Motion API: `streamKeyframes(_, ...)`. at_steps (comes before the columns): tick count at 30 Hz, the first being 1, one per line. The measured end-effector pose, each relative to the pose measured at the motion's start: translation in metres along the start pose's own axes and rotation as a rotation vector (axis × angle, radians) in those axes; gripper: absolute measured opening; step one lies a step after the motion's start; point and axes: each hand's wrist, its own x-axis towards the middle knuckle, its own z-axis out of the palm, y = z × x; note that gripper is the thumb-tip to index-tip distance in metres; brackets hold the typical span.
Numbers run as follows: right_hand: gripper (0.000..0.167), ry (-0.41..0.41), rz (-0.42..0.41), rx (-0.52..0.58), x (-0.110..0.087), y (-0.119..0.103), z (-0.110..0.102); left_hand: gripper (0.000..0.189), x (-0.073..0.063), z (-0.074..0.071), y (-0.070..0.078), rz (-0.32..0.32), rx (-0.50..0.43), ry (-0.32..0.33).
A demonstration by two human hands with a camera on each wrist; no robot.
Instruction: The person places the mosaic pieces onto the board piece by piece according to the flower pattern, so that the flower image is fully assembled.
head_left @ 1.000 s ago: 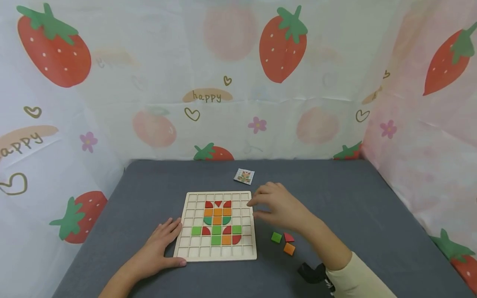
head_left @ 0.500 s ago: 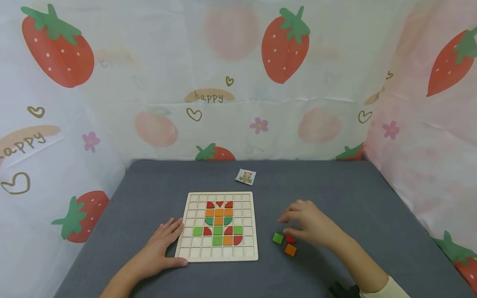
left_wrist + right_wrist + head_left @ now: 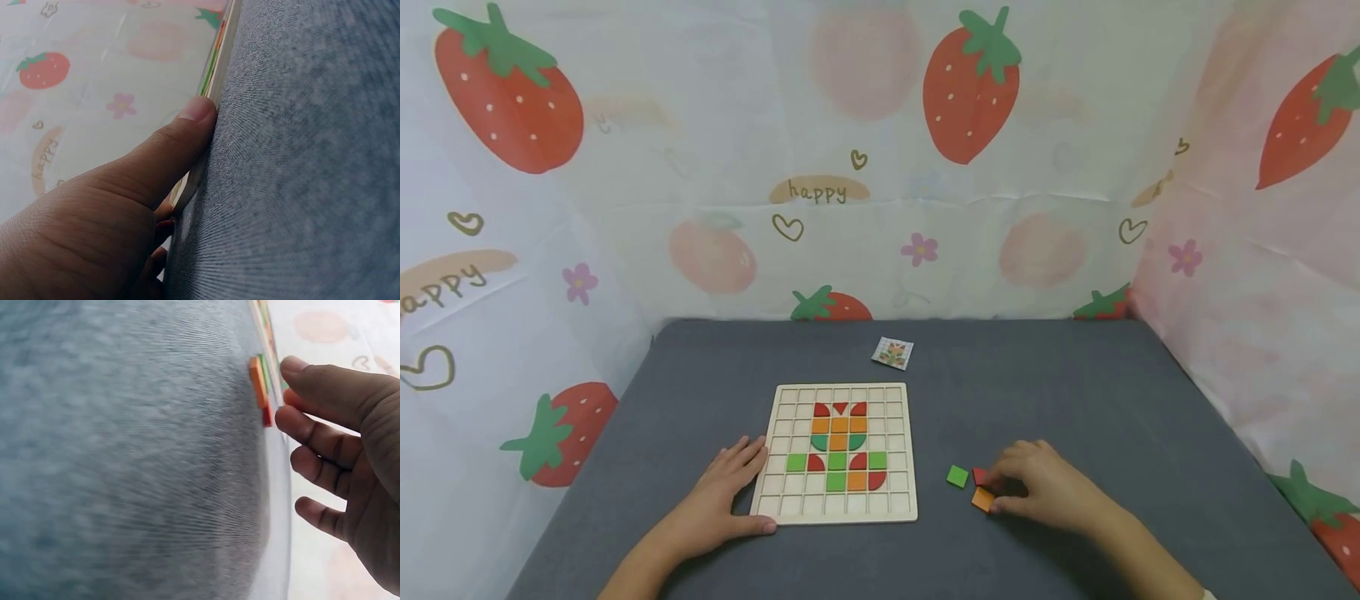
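Note:
A pale square wooden grid board (image 3: 897, 503) lies on the table, with red, orange and green tiles set in its cells in a flower-like pattern. My left hand (image 3: 724, 492) rests against its near left corner, fingers along the left side and thumb at the front edge. To the right of the board lie a green square tile (image 3: 957, 477), a red tile (image 3: 979, 476) and an orange square tile (image 3: 982, 500). Over the red and orange ones my right hand (image 3: 1047, 487) hovers, thumb and fingers parted with nothing between them. The fingers partly cover the red tile.
Behind the board lies a small picture card (image 3: 892, 353) with a coloured grid design. Dark grey cloth (image 3: 1075, 375) covers the table. A white strawberry-print curtain (image 3: 715, 150) hangs along the back and sides.
My right hand has come away from the board's right edge, moving right and toward me to the loose tiles. My left hand stays at the board's corner.

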Motion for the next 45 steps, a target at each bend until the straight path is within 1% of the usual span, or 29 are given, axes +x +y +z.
streamKeyframes(2, 0.029, 0.006, -0.004, 0.007, 0.0, 0.0, 0.003, 0.112, 0.0, -0.001, 0.0, -0.007, -0.01, 0.002)
streamKeyframes(5, 0.029, 0.005, 0.01, 0.009, 0.0, -0.002, 0.006, 0.111, 0.0, 0.0, 0.0, 0.002, -0.004, 0.005)
streamKeyframes(10, 0.031, -0.018, 0.05, -0.014, 0.001, -0.005, 0.008, 0.113, 0.0, 0.001, -0.001, -0.008, -0.001, 0.0)
streamKeyframes(14, 0.032, -0.043, 0.06, -0.015, 0.003, -0.007, 0.009, 0.114, 0.0, 0.0, -0.001, -0.024, -0.009, -0.001)
streamKeyframes(21, 0.031, -0.071, 0.008, -0.036, 0.006, -0.011, 0.007, 0.113, 0.001, -0.001, 0.0, -0.021, -0.01, -0.004)
streamKeyframes(24, 0.031, -0.083, 0.012, -0.022, 0.007, -0.012, 0.006, 0.114, 0.001, -0.001, 0.0, -0.033, -0.014, -0.014)
streamKeyframes(28, 0.031, -0.082, 0.021, 0.001, 0.006, -0.012, 0.007, 0.114, 0.002, 0.0, -0.001, -0.045, -0.017, -0.029)
streamKeyframes(32, 0.029, -0.059, 0.001, -0.004, 0.008, -0.012, 0.009, 0.115, 0.002, 0.0, -0.002, -0.044, -0.014, -0.03)
streamKeyframes(37, 0.027, -0.043, -0.002, 0.012, 0.023, -0.015, 0.004, 0.115, 0.001, -0.001, -0.003, -0.039, -0.016, -0.022)
streamKeyframes(39, 0.027, -0.039, -0.002, 0.023, 0.032, -0.018, 0.0, 0.115, 0.001, -0.001, -0.003, -0.036, -0.018, -0.021)
streamKeyframes(45, 0.027, -0.002, -0.035, 0.066, 0.061, -0.032, -0.007, 0.115, 0.002, 0.0, -0.003, -0.031, -0.012, -0.025)
